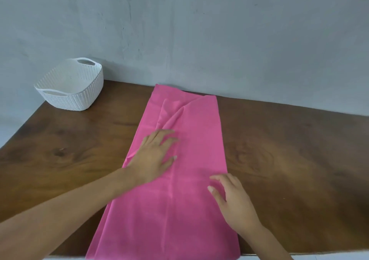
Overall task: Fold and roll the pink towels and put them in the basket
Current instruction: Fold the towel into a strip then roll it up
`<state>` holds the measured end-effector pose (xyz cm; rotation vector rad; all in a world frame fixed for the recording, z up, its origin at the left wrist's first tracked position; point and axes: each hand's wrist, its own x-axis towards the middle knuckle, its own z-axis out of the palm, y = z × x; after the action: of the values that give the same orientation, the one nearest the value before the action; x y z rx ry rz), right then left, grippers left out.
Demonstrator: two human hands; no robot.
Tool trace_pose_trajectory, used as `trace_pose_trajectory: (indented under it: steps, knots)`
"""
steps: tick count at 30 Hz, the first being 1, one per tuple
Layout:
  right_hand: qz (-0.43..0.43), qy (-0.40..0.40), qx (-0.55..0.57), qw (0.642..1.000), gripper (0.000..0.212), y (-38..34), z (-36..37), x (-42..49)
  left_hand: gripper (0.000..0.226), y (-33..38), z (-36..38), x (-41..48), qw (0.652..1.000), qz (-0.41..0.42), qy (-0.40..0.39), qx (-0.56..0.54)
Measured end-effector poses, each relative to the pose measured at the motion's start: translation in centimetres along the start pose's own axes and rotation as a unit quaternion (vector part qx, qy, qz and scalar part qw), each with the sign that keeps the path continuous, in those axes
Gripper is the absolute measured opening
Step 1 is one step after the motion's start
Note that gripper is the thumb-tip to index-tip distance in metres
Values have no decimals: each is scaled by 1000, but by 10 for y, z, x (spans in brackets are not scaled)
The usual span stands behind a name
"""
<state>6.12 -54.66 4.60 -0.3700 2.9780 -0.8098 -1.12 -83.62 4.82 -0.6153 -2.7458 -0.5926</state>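
A pink towel lies on a brown wooden table as one long folded strip. It runs from the table's near edge at 6 o'clock to the grey-blue wall at 12 o'clock, narrowing in the view as it goes back. A faint crease runs down its length a little left of the middle. Its far end is rumpled, with a raised ridge of cloth slanting from the centre toward 1 o'clock and smaller wrinkles beside it. The left hand lies palm down on the left half of the towel, around its middle, with the fingers straight, spread and pointing toward 1 o'clock; their tips reach the foot of the ridge, and they grasp nothing, only pressing flat on the cloth. The right hand rests at about 4 o'clock from the left one, on the towel's right edge, palm down, with the fingers loosely extended and pointing toward 11 o'clock; the thumb and fingertips lie on the pink cloth without closing round it. A white slotted plastic basket with cut-out handles stands upright at the table's far left corner, at 10 o'clock, well apart from the towel and both hands.
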Motion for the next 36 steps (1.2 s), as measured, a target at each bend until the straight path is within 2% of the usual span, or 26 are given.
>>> trace_pose_trajectory:
  steps: [3, 7, 15, 18, 20, 23, 29, 36]
  knots:
    - [9, -5, -1, 1000, 32, -5, 2, 6, 62, -17, -4, 35, 996, -81, -38, 15]
    - [15, -12, -4, 1000, 33, -7, 0, 19, 77, -30, 3, 61, 978, -170, -121, -20]
    - [2, -13, -23, 1000, 34, -4, -12, 57, 68, -21, 20, 58, 976, -84, -203, 6]
    - [-7, -19, -34, 999, 35, -5, -16, 77, 76, -24, 16, 63, 980, -93, -175, -5]
    - [-15, -19, -40, 999, 35, -6, -20, 92, 67, -32, 12, 74, 983, -109, -144, -20]
    - [-27, -18, -39, 999, 34, -6, -24, 115, 71, -53, 12, 98, 978, -172, -105, -45]
    - [-30, -16, -37, 999, 34, -5, -28, 154, 47, -74, 19, 147, 917, -368, -78, -129]
    - [-30, -23, -37, 999, 33, -6, -25, 191, 23, -87, 28, 192, 857, -465, -53, -218]
